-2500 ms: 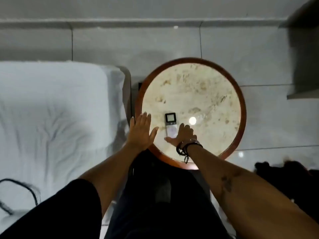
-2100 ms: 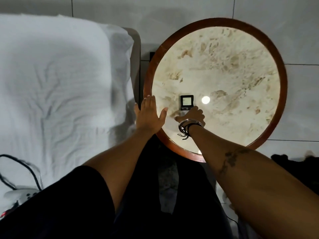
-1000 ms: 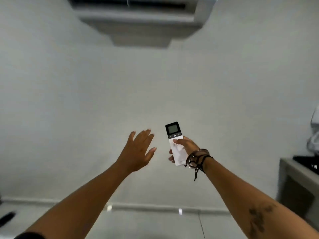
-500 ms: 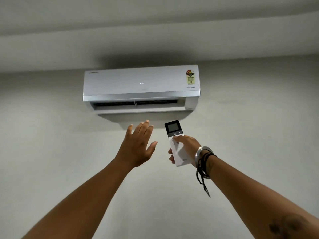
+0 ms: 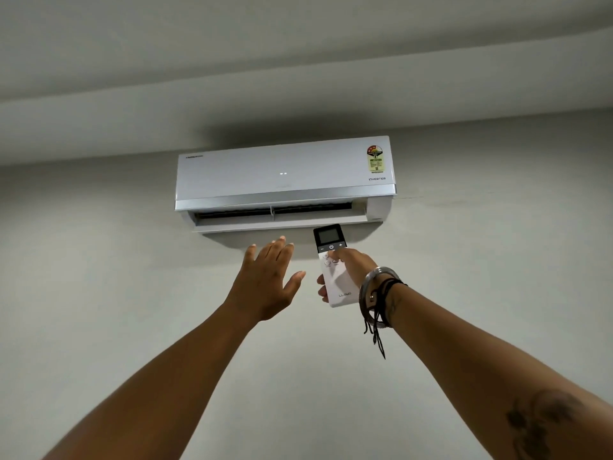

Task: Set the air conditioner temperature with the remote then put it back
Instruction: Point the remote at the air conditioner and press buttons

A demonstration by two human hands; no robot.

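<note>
Gripped in the right hand (image 5: 348, 270): a slim white rectangular remote (image 5: 333, 270) with a dark screen end, fingers wrapped behind, thumb resting by the plus key; long axis upright, screen end aimed up at the white wall-mounted air conditioner (image 5: 285, 180) directly above, vent flap open; left hand (image 5: 268, 280) spread flat and empty just beside the remote, touching nothing; likely at the temperature press; return to the worktop not yet done.
</note>
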